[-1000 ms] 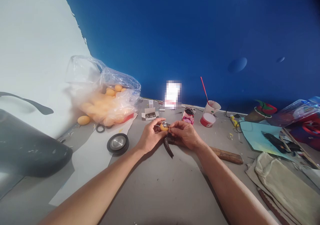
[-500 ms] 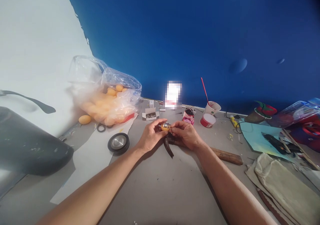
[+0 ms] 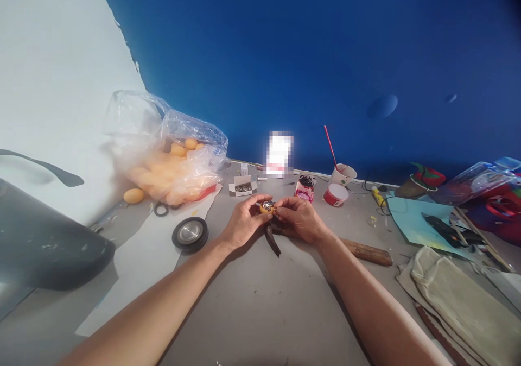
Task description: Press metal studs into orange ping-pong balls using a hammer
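Blue wall (image 3: pixel 252 56) stood behind grey table (image 3: pixel 252 317). Left to right: one bag (image 3: pixel 195 127), orange balls (image 3: pixel 178 150) inside, uncountable; one loose ball (image 3: pixel 133 196); one disc (image 3: pixel 190 232); one box (image 3: pixel 243 194). Left hand (image 3: pixel 243 219) gripped one studded ball (image 3: pixel 267 207) in fingers, above table; right hand (image 3: pixel 303 220) touched its side, fingers' pinch unclear. Grip unchanged past second, so fine work likely continued. Then can (image 3: pixel 304 194), tub (image 3: pixel 335 201), cup (image 3: pixel 338 177), hammer (image 3: pixel 368 252): one each.

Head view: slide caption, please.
Left hand holds a silver-topped orange ball, right hand at its side, near a hammer.
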